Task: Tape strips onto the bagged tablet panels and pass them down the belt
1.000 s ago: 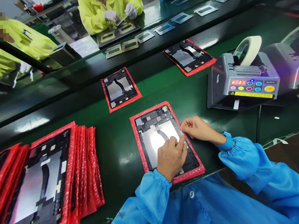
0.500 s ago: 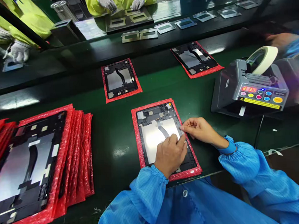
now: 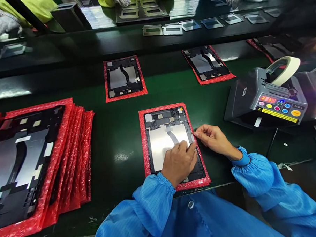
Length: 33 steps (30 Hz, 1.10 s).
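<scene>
An opened tablet assembly (image 3: 154,136), with a silver plate, black frame and dark ribbon cable, lies on a red bubble-wrap sleeve (image 3: 145,150) in front of me. My left hand (image 3: 179,163) rests over its lower right part. Its fingers are bent and drawn together near the right edge, and whatever the tips may hold is hidden. Beside that edge, a little higher, my right hand (image 3: 211,140) has thumb and forefinger pinched. Anything in that pinch is too small to make out.
A stack of red sleeves (image 3: 81,153) with a tablet assembly (image 3: 41,148) on top stands left. Two assemblies lie farther back, one left (image 3: 123,78), one right (image 3: 208,64). At right sits a tape dispenser (image 3: 272,92). Metal frames (image 3: 172,29) line the ledge near gloved co-workers.
The view has shifted slightly, bringing another red-sleeved assembly into sight at far right. My right hand's pinch has moved slightly outward from the tablet's edge. My left hand stays in place on it.
</scene>
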Each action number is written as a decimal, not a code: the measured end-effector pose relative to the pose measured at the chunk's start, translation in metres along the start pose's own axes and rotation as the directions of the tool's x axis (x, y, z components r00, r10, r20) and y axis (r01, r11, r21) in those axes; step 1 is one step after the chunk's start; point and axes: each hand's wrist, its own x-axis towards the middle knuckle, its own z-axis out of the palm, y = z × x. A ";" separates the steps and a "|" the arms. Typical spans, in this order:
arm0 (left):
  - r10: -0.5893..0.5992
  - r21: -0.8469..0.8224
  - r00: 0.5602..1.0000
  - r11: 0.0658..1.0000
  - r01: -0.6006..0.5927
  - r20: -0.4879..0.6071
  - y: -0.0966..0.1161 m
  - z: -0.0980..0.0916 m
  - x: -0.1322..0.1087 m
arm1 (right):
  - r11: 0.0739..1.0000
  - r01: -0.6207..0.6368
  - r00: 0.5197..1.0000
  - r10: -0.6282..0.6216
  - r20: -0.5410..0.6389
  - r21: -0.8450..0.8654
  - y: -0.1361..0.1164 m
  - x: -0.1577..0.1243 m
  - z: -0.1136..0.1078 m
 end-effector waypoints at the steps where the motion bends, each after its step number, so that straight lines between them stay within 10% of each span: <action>1: 0.000 0.000 1.000 1.000 0.000 0.000 0.000 0.000 0.000 | 1.000 -0.019 1.000 0.019 0.019 -0.010 -0.001 -0.001 -0.001; 5: 0.000 0.003 1.000 1.000 0.000 -0.009 0.000 0.001 0.000 | 0.961 0.015 0.998 0.004 0.069 -0.275 -0.017 -0.001 -0.002; 14: 0.006 -0.012 1.000 1.000 -0.006 -0.019 0.000 0.001 0.001 | 0.556 0.175 0.984 -0.135 0.120 -0.812 -0.046 0.003 0.013; 21: -0.002 -0.028 0.999 1.000 0.001 -0.051 0.001 0.002 -0.001 | 0.705 0.329 0.926 -0.372 0.068 -0.629 -0.013 -0.008 0.006; 27: -0.006 -0.039 1.000 0.999 0.005 -0.030 0.001 0.000 -0.001 | 0.802 0.186 0.982 -0.160 0.096 -0.568 -0.025 -0.003 -0.003; 33: 0.008 -0.023 1.000 1.000 -0.008 -0.028 0.001 0.001 -0.001 | 0.529 0.136 0.989 -0.019 0.148 -0.838 -0.056 0.008 0.007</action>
